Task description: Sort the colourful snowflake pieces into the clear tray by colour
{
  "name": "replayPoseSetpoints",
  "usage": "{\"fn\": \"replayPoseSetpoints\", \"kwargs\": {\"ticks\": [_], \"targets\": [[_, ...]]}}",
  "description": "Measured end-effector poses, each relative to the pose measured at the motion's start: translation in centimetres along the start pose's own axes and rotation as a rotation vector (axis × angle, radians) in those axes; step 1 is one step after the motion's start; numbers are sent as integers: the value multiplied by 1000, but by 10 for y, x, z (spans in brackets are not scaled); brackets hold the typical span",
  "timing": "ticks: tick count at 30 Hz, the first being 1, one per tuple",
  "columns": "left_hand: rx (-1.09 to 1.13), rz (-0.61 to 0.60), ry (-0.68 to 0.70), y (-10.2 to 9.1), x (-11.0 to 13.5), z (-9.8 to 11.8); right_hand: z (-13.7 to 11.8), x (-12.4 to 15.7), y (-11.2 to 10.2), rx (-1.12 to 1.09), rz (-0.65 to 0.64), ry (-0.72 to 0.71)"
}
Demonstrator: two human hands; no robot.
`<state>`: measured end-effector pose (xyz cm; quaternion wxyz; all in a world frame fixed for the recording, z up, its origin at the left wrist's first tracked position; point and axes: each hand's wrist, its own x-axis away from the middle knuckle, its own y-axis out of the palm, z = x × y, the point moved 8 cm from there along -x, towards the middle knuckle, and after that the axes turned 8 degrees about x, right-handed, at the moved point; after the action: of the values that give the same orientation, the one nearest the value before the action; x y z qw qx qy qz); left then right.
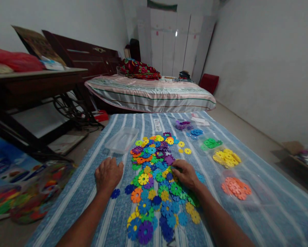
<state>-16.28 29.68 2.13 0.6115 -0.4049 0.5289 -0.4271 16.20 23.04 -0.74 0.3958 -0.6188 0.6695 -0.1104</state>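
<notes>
A loose heap of colourful plastic snowflake discs point(143, 179) spreads over the middle of the striped cloth, with notched purple square pieces among them. My right hand point(186, 174) reaches over the heap's right side, its thumb and bent fingers closed at the edge of a purple square piece point(169, 159). To the left of the heap, my left hand point(109, 174) lies palm down on the cloth, fingers loosely bent and holding nothing. Just beyond it is a clear plastic tray point(121, 140). A dark blue disc point(115, 193) lies near my left wrist.
Along the right run clear containers with sorted pieces: orange point(236, 187), yellow point(227, 157), green point(211, 143), blue point(196, 132) and purple point(184, 125). A bed point(151, 94) stands beyond the table. At left are a sewing-machine table point(38, 76) and bags of colourful pieces point(38, 195).
</notes>
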Motion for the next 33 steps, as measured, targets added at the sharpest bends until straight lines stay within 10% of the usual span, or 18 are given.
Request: {"fn": "replayPoseSetpoints", "kwargs": {"ticks": [33], "targets": [[15, -43, -48, 2, 2, 4, 15, 4, -5, -222, 62, 95]]}}
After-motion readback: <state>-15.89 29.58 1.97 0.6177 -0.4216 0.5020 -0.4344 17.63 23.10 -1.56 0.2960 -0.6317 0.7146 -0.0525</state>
